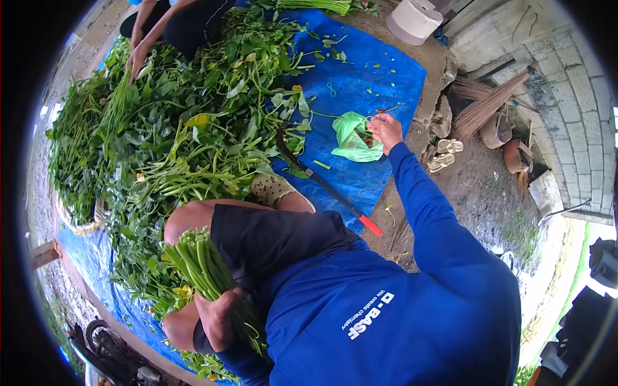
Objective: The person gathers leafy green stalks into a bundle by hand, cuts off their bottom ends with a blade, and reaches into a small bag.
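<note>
My left hand [217, 316] is wrapped round a thick bundle of green stems [205, 262], held against my lap with the cut ends pointing up and away. My right hand [385, 130] is stretched out at the edge of a light green plastic bag [356, 140]. Its fingers are pinched together; what they hold is too small to make out. Inside the bag lies something brownish. A long dark blade with a red-ended handle [369, 224] rests on the blue tarp [386, 71] between my leg and the bag.
A large heap of leafy greens [154, 135] covers the tarp's left side. A co-worker's hands [136, 56] reach into it at the top left. Stick brooms [492, 103], slippers [444, 154] and a pale round container [414, 20] stand or lie at the right.
</note>
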A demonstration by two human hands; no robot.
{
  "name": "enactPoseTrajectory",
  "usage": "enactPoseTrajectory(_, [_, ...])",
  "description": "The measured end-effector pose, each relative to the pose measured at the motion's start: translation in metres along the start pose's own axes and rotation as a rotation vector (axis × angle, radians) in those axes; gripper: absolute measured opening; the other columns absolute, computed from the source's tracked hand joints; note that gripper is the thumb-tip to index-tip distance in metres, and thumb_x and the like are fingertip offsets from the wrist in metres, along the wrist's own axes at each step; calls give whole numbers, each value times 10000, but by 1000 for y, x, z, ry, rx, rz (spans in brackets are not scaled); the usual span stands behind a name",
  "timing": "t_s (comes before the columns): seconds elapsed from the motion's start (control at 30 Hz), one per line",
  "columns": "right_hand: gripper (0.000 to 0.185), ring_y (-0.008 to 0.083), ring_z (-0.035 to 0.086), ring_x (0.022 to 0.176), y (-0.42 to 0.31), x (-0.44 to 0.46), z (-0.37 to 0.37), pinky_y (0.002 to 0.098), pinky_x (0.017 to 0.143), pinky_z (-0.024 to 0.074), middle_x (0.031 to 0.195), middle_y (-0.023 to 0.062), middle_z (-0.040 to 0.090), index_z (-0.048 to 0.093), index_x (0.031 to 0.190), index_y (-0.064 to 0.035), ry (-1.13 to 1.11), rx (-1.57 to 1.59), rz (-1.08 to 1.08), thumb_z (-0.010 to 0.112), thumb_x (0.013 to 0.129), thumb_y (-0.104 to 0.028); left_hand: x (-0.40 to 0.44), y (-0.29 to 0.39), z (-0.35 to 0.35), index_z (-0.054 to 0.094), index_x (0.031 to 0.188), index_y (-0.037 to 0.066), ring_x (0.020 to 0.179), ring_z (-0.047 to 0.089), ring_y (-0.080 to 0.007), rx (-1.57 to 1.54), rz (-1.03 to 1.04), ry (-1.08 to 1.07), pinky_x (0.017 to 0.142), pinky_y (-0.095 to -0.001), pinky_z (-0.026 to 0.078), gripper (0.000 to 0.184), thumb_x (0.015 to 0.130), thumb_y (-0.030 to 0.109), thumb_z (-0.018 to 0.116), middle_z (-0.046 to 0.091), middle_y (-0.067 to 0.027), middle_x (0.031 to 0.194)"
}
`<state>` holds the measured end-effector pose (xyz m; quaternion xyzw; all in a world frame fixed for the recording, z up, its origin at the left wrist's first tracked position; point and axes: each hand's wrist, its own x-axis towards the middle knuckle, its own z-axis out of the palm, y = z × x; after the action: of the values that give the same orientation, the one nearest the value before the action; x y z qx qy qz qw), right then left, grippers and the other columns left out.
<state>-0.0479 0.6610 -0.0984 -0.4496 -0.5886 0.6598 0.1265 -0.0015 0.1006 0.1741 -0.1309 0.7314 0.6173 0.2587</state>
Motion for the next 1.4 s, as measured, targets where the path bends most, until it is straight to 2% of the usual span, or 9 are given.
enactPoseTrajectory(0.1, [147,105,681,781,-13,-23,27,290,704,542,950,35,764,772,1120,-66,-106,-224,-498,711,1001,-126,-4,6,9,688,952,8,634,633,-163,-86,-24,51,612,-310,507,219,759,102,732,686,-52,781])
enactPoseTrajectory(0.43, [677,95,672,1006,-102,-324,209,281,837,570,1210,52,737,603,1501,-61,-1643,-53,361,905,917,-221,0,8,3,734,1137,-22,834,705,-142,-208,11,-74,749,-314,562,385,763,17,818,767,-51,979])
enactPoseTrajectory(0.67, [447,110,694,1013,-84,-369,261,315,912,585,1113,4,727,674,1325,-53,-1444,155,198,844,912,-85,1,-10,-10,617,1409,-54,1152,684,-203,-230,49,-116,1016,-348,539,662,824,120,873,719,-126,1305])
enactPoseTrajectory(0.8, [382,113,698,1008,-83,-373,265,316,904,588,1099,16,734,694,1282,-45,-1471,165,312,820,923,-87,-12,-12,-6,504,1571,-54,1399,600,-286,159,421,245,1193,-406,451,914,886,390,918,656,-218,1439])
enactPoseTrajectory(0.9, [396,120,700,1017,-88,-374,266,317,918,584,1108,24,739,691,1302,-36,-1490,142,279,812,931,-103,-5,4,-45,518,1555,-51,1363,630,-306,-78,304,-69,1171,-404,469,778,1028,475,745,665,-213,1444])
enactPoseTrajectory(0.93, [432,135,699,1042,-87,-375,266,325,953,576,1152,36,737,678,1342,-24,-1499,161,284,802,938,-116,1,27,-50,565,1513,-40,1322,659,-294,120,250,29,1142,-379,487,755,1140,607,453,694,-175,1421])
enactPoseTrajectory(1.03, [464,157,697,1102,-96,-374,267,338,1003,565,1214,62,731,661,1380,-9,-1550,175,120,790,946,-115,30,4,-16,628,1449,-48,1248,697,-267,-317,115,211,1104,-354,507,825,1165,641,273,730,-151,1365])
enactPoseTrajectory(1.07, [497,174,688,1169,-117,-373,266,355,1052,552,1268,79,724,646,1396,0,-1594,106,139,802,933,-92,38,0,-10,661,1393,-60,1144,733,-220,-744,31,205,1062,-353,550,829,1149,667,345,760,-166,1281])
enactPoseTrajectory(1.4, [682,177,677,1249,-104,-356,241,368,1114,531,1364,86,708,533,1480,-25,-1435,67,155,858,880,-37,71,-69,-22,709,1302,-15,1095,740,-247,-776,-93,81,1000,-351,572,629,1107,566,564,782,-146,1202])
